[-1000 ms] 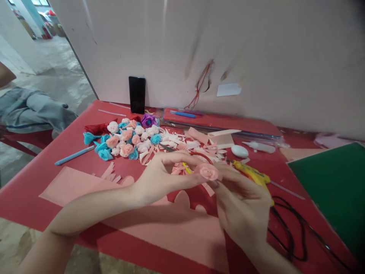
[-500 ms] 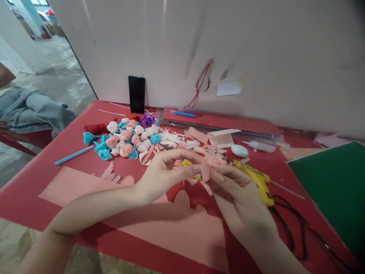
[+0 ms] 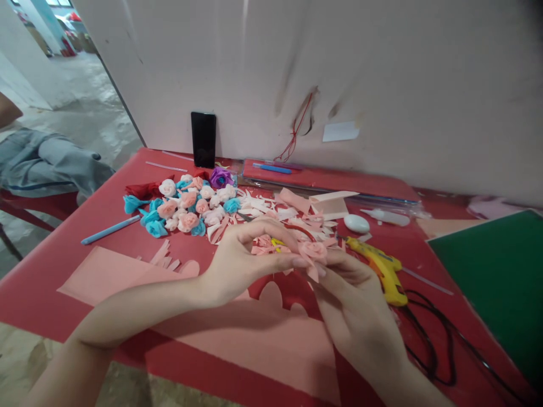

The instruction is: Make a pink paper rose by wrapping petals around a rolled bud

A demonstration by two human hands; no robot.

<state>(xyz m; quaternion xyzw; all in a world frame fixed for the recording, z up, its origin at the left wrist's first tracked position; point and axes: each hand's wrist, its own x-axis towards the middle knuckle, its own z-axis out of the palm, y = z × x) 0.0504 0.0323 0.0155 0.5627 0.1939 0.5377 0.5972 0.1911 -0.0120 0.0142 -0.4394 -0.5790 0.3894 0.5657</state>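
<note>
Between my two hands is a small pink paper rose (image 3: 313, 250), raised above the red table. My left hand (image 3: 250, 257) pinches its left side between thumb and fingers. From the right, my right hand (image 3: 350, 294) grips the flower's lower part, the fingers closed round it. A loose petal end hangs down near the right thumb. Beneath my forearms lies a pink sheet (image 3: 254, 339) with rounded petal shapes along its edge. Behind the hands are scissors with yellow and red on the handles (image 3: 278, 243), partly covered by pink paper scraps (image 3: 292, 215).
Finished paper roses (image 3: 186, 209) are heaped left of centre. A yellow glue gun (image 3: 384, 268) with a black cord lies right, near a white oval object (image 3: 356, 224) and a green board (image 3: 487, 277). A phone (image 3: 203, 140) leans on the wall. Someone's legs (image 3: 51, 161) show at left.
The rose has turned and dipped slightly between my fingers; its loose petal, upright at the left before, now points downward. Both hands stay in nearly the same place.
</note>
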